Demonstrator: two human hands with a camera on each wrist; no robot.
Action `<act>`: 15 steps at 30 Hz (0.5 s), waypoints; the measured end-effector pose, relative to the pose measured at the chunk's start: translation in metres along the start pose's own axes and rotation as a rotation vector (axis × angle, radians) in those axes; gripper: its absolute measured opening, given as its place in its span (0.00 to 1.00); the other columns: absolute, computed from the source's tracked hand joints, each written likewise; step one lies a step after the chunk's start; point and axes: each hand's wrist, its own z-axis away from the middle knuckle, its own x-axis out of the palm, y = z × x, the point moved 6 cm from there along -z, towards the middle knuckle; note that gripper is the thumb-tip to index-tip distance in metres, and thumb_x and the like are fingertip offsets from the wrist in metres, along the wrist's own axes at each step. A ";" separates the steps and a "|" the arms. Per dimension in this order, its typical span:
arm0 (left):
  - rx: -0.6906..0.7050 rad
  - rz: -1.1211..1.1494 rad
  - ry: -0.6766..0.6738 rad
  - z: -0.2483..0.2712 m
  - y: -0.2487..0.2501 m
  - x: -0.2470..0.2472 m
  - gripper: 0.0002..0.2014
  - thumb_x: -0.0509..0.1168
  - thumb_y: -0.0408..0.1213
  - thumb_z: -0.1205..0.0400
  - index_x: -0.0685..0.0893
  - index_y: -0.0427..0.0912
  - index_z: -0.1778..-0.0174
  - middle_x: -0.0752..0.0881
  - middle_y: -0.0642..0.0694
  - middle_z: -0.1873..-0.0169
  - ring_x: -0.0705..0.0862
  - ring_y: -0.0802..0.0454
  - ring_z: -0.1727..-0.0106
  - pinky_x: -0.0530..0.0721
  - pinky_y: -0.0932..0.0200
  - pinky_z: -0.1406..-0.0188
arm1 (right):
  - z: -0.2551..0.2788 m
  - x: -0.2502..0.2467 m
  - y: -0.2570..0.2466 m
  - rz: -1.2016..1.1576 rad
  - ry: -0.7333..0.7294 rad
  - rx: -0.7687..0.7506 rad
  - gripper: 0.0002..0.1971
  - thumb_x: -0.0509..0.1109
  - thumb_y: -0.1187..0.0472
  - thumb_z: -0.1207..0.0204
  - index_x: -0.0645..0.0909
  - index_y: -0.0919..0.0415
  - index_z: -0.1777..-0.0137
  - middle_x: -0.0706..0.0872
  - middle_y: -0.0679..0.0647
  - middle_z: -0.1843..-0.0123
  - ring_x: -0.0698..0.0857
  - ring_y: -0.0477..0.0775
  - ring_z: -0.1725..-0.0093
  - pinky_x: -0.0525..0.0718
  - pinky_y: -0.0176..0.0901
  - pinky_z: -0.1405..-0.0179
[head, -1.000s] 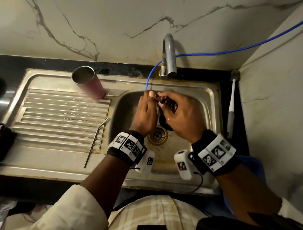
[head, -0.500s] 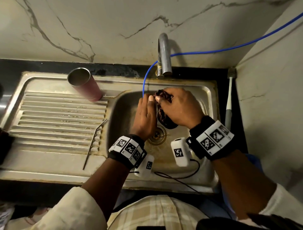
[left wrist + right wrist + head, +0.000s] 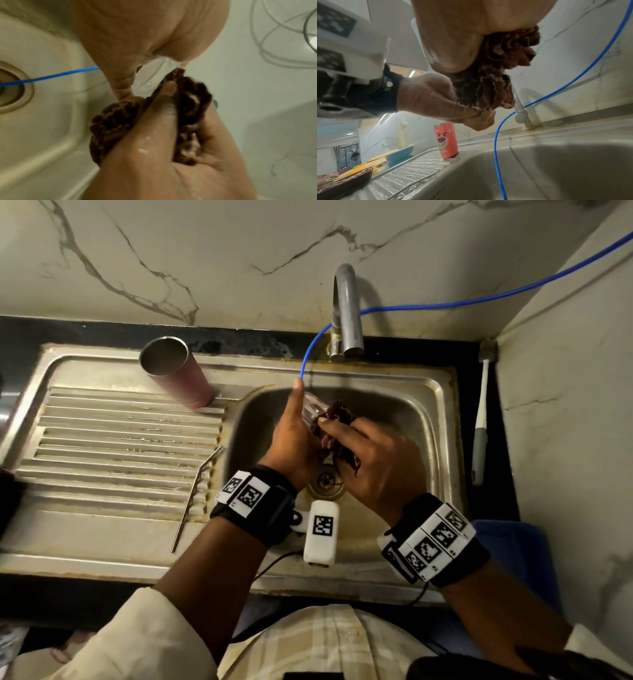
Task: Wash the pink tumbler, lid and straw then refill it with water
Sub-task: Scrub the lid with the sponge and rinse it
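Lid-scrubbing step: left hand (image 3: 291, 436) fingers hold the clear lid (image 3: 150, 75); right hand (image 3: 373, 460) fingers clutch the scrubber (image 3: 337, 414). Next, probably rinsing under the tap (image 3: 346, 313) at 12 o'clock.

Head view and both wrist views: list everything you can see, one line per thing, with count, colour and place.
tumbler: one, pink with a bear face, upright on the drainboard's back edge
straw: one, metal, bent, lying on the drainboard beside the basin
lid: one, clear, held over the basin
scrubber: one, dark brown, pressed to the lid
sink: one, steel
faucet: one, steel, behind the basin
blue tube: one, running from the wall to the basin
brush: one, white and grey, right of the sink
left hand: holds the lid
right hand: grips the scrubber
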 end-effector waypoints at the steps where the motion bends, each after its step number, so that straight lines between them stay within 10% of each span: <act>1: -0.020 -0.003 0.027 0.000 -0.001 0.000 0.42 0.55 0.70 0.13 0.81 0.33 0.23 0.90 0.33 0.37 0.92 0.40 0.39 0.92 0.49 0.46 | 0.002 0.000 0.002 0.020 -0.001 -0.007 0.27 0.66 0.51 0.25 0.86 0.52 0.25 0.90 0.55 0.47 0.88 0.62 0.60 0.85 0.47 0.68; 10: -0.037 0.179 0.169 -0.016 -0.010 -0.013 0.44 0.59 0.72 0.16 0.79 0.33 0.22 0.87 0.27 0.32 0.89 0.31 0.32 0.84 0.35 0.26 | 0.008 0.002 0.013 -0.003 0.002 0.036 0.26 0.67 0.51 0.25 0.87 0.51 0.27 0.89 0.55 0.44 0.89 0.63 0.56 0.87 0.49 0.66; 15: 0.064 0.223 0.248 -0.016 -0.009 -0.013 0.38 0.57 0.66 0.11 0.78 0.34 0.20 0.88 0.36 0.33 0.91 0.40 0.38 0.91 0.43 0.45 | 0.008 0.005 0.025 -0.067 -0.003 0.218 0.21 0.70 0.49 0.20 0.86 0.52 0.28 0.90 0.54 0.43 0.91 0.62 0.54 0.90 0.52 0.61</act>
